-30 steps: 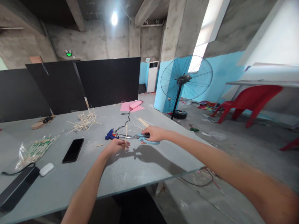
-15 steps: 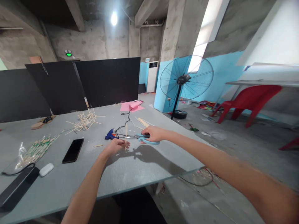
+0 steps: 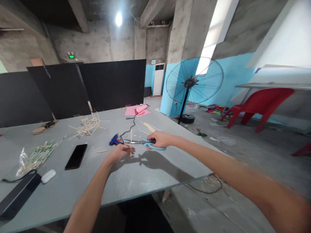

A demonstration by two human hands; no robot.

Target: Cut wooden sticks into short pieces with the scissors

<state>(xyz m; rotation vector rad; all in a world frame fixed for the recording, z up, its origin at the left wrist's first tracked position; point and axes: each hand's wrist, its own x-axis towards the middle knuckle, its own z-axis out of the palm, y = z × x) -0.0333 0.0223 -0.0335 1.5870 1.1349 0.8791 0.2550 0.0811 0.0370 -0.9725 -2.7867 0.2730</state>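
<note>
My left hand (image 3: 122, 151) pinches a thin wooden stick (image 3: 131, 136), held upright above the grey table (image 3: 145, 176). In my right hand (image 3: 161, 139) are scissors (image 3: 157, 147) with light blue handles, my fingers closed round the grips. The scissor blades point left and cross the stick just above my left fingers; whether they touch it I cannot tell. Behind my left hand lies a blue glue gun (image 3: 114, 140) with a black cord. A small bundle of sticks (image 3: 149, 127) lies just beyond my right hand.
A tangle of joined sticks (image 3: 88, 125), a phone (image 3: 76, 156), a packet of sticks (image 3: 41, 154), a white case (image 3: 48, 176) and a black box (image 3: 19, 194) are on the left. Pink paper (image 3: 137, 110) lies at the back. A standing fan (image 3: 191, 82) and red chair (image 3: 262, 105) are beyond.
</note>
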